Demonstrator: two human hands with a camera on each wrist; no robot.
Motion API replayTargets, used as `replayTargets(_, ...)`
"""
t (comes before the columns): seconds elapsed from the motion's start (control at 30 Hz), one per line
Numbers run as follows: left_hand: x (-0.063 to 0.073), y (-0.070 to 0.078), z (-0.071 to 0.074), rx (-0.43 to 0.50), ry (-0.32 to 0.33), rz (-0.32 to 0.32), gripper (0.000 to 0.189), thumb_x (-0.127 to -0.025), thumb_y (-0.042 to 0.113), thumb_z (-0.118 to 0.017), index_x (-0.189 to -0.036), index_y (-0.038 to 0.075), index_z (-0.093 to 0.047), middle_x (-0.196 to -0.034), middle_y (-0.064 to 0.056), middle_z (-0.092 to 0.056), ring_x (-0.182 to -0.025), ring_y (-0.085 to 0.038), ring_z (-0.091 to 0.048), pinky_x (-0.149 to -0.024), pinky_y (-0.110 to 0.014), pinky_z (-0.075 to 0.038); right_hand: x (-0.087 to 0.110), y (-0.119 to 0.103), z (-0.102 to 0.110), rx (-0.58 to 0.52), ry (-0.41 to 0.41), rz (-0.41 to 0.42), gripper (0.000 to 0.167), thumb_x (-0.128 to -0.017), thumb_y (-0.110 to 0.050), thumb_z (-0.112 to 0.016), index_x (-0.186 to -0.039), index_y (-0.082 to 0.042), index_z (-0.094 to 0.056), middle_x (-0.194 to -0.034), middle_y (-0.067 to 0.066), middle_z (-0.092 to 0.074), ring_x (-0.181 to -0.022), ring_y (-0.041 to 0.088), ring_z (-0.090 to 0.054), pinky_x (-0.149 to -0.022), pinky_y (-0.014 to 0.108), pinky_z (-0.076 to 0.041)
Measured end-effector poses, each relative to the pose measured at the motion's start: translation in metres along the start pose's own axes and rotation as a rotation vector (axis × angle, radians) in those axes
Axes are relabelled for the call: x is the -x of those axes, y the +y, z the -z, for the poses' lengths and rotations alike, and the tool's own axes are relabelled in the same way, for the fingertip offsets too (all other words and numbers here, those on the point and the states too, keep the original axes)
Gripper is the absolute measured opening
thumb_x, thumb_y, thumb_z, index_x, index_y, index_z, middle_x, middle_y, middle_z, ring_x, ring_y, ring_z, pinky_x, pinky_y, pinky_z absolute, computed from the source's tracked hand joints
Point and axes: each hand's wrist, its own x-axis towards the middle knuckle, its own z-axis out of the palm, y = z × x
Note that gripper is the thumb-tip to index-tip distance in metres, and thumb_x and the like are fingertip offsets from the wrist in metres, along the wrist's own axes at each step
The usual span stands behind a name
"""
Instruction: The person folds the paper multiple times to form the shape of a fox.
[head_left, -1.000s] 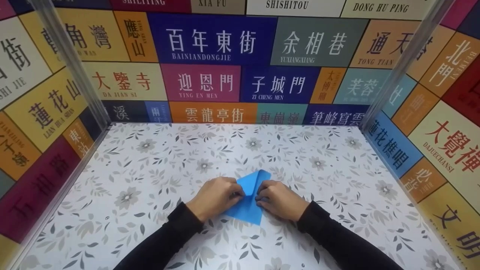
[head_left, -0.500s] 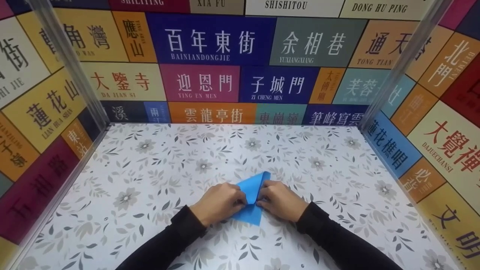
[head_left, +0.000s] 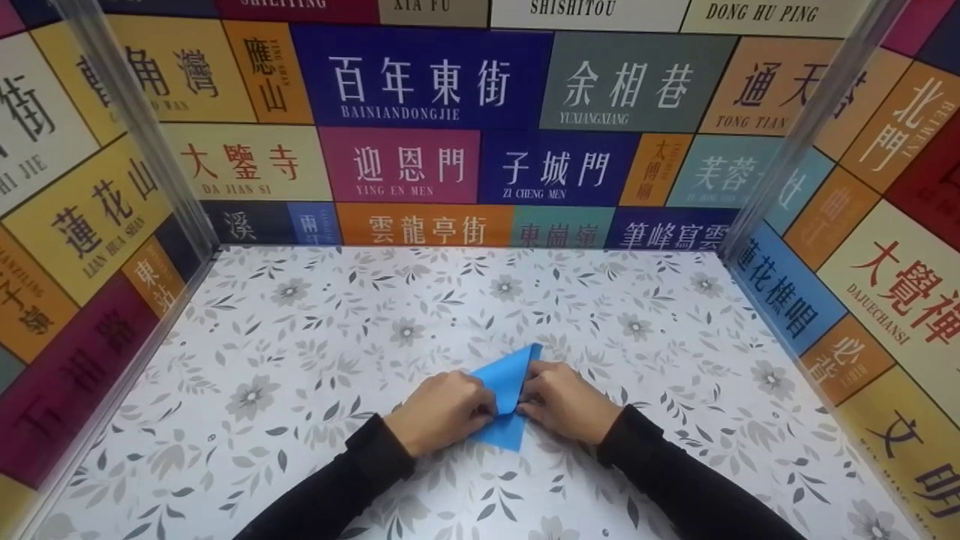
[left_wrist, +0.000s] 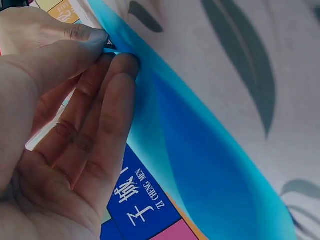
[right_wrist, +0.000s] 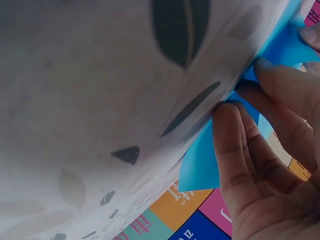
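Observation:
A sheet of blue paper [head_left: 504,379] lies partly folded on the table between both hands, its upper left flap bent down over the lower part. My left hand [head_left: 442,411] pinches the flap at its left side; in the left wrist view the thumb and fingertips meet on the edge of the blue paper [left_wrist: 200,155], which bows up in a curve. My right hand [head_left: 570,400] holds the right edge with bent fingers. Close up in the right wrist view, the fingertips of the right hand [right_wrist: 270,150] are at the blue paper [right_wrist: 200,165] against the tabletop.
The table [head_left: 337,300] wears a white cover with grey leaves and flowers. Upright panels with coloured sign blocks [head_left: 420,79] enclose it at the back and both sides. Clear strips [head_left: 810,135] run along the corners.
My left hand has come slightly nearer and to the right, bringing the flap down over more of the lower sheet. The right hand has hardly moved.

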Motion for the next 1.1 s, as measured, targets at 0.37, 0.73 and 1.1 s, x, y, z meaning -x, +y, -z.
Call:
replayTargets(0.37,0.001,0.002,-0.003,0.003,0.017,-0.01,0.005,-0.096,0.015,-0.094,-0.099,0.018,-0.09,-0.095,0.002,-0.086,-0.089,-0.018,-0.081,-0.083,-0.035,-0.07,0.0,-0.002,0.004,-0.011,-0.044,-0.007,0.007,-0.095,-0.008,-0.093,-0.102,-0.009,-0.091,-0.102,0.006,-0.079,-0.093,0.018,-0.075,-0.084,0.035,-0.067)
replayTargets(0.73,0.0,0.002,-0.006,-0.04,0.032,-0.029,0.005,-0.097,0.018,-0.094,-0.098,0.02,-0.09,-0.095,0.004,-0.087,-0.087,-0.016,-0.083,-0.081,-0.033,-0.07,0.005,0.002,0.008,0.011,-0.019,-0.012,0.009,-0.094,-0.007,-0.094,-0.093,-0.01,-0.086,-0.096,0.004,-0.077,-0.086,0.015,-0.071,-0.078,0.032,-0.064)
replayTargets(1.1,0.001,0.004,-0.003,-0.028,0.028,-0.017,0.006,-0.097,0.019,-0.095,-0.102,0.019,-0.091,-0.097,0.003,-0.088,-0.089,-0.017,-0.084,-0.083,-0.033,-0.071,0.007,-0.001,0.011,0.014,-0.063,-0.016,0.004,-0.095,-0.006,-0.092,-0.095,-0.01,-0.091,-0.097,0.005,-0.079,-0.09,0.018,-0.076,-0.081,0.035,-0.069)
